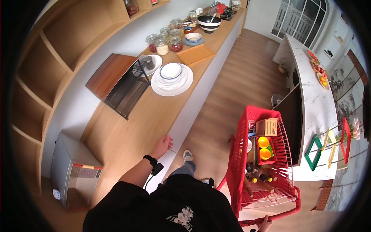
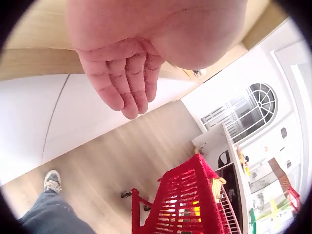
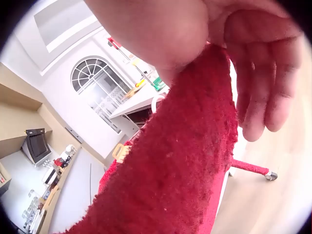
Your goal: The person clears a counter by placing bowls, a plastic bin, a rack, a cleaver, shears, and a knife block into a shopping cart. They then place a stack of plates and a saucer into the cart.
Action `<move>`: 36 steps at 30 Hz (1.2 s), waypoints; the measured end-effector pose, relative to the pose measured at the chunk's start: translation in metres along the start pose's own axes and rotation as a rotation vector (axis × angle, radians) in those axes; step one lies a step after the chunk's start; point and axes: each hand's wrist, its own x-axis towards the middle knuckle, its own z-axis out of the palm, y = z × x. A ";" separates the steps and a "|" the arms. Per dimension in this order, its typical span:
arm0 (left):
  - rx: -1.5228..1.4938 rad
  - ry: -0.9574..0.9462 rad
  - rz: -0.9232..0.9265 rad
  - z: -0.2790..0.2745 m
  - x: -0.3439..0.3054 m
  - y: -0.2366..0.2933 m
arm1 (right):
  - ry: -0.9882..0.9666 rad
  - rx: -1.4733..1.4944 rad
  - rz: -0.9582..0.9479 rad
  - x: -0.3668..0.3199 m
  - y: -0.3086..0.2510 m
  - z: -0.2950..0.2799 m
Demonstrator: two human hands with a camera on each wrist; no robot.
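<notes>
My left hand [image 1: 164, 146] hovers at the front edge of the wooden counter [image 1: 147, 127], fingers loosely extended and nothing in the palm. In the left wrist view its fingers [image 2: 129, 87] hang relaxed. A red shopping cart [image 1: 241, 154] stands to my right, its handle [image 1: 296, 199] covered in fuzzy red cloth. My right hand [image 1: 265, 223] holds that handle at the near side; the right wrist view shows the palm on the bar and the fingers [image 3: 261, 92] hanging over its far side. Inside the cart lie orange cups [image 1: 263, 142] in a red box, a wooden box [image 1: 267, 127] and several bottles [image 1: 262, 177].
Stacked white plates [image 1: 172, 79], a wood-topped rack [image 1: 112, 79], a wooden tray [image 1: 196, 55], glass jars [image 1: 162, 47] and a striped bowl [image 1: 209, 25] line the counter. A grey appliance [image 1: 73, 166] sits at its near end. Across the aisle is a marble-topped counter [image 1: 309, 104].
</notes>
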 end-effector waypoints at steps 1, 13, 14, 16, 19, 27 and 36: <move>-0.068 0.034 -0.020 -0.003 0.015 0.008 | 0.008 -0.100 0.017 0.000 -0.004 -0.002; -0.778 0.041 -0.213 -0.100 0.233 0.003 | 0.458 -0.271 -0.361 -0.088 -0.226 -0.007; -0.751 0.062 -0.239 -0.107 0.244 0.005 | 0.473 -0.238 -0.374 -0.100 -0.253 0.005; -0.717 0.074 -0.266 -0.110 0.258 0.016 | 0.455 -0.157 -0.411 -0.114 -0.291 0.030; -0.766 0.076 -0.254 -0.104 0.257 0.027 | 0.369 -0.091 -0.484 -0.131 -0.338 0.068; -0.891 0.014 -0.111 -0.079 0.274 0.010 | 0.042 -0.006 -0.691 -0.140 -0.442 0.161; -0.905 0.222 -0.142 -0.058 0.257 0.083 | -0.266 -0.096 -0.985 -0.104 -0.563 0.280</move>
